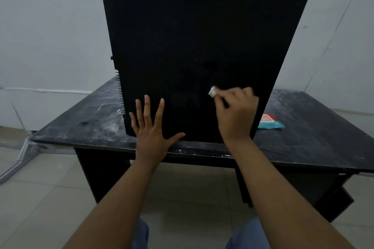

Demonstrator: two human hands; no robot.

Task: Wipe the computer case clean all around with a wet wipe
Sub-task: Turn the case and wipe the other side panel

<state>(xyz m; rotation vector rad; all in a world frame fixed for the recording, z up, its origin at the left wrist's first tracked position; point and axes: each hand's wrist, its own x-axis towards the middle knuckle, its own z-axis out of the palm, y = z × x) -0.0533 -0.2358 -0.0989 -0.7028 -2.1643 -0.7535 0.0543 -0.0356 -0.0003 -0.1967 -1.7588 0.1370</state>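
We stand the black computer case (194, 54) upright on the dusty black table (315, 119), filling the middle of the frame. Our left hand (150, 129) lies flat on its lower panel, fingers straight and spread. Our right hand (235, 111) curls around a white wet wipe (212, 91), pressing it against the panel. A wipe packet (270, 121) lies at centre right, just behind the case.

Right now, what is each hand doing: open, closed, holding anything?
Left hand: open, fingers spread flat against the computer case.
Right hand: closed round a wet wipe, pressing it to the case.
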